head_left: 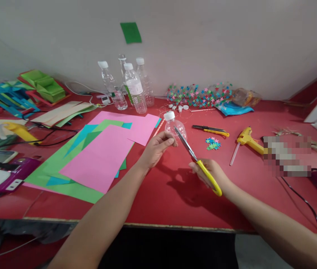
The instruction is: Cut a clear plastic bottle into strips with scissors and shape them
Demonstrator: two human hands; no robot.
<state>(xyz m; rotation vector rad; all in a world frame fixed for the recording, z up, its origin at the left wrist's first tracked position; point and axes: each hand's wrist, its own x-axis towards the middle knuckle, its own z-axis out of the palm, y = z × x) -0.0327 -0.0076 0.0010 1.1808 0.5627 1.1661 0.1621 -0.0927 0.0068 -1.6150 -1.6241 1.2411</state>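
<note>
My left hand is closed round the top part of a clear plastic bottle with a white cap, held just above the red table. In my right hand I grip yellow-handled scissors. Their blades point up and left and reach the bottle's side. Whether the blades cut into the plastic I cannot tell.
Pink, green and blue paper sheets lie to the left. Several water bottles stand at the back by the wall. A yellow utility knife, small paper stars, a yellow glue gun and cables lie to the right.
</note>
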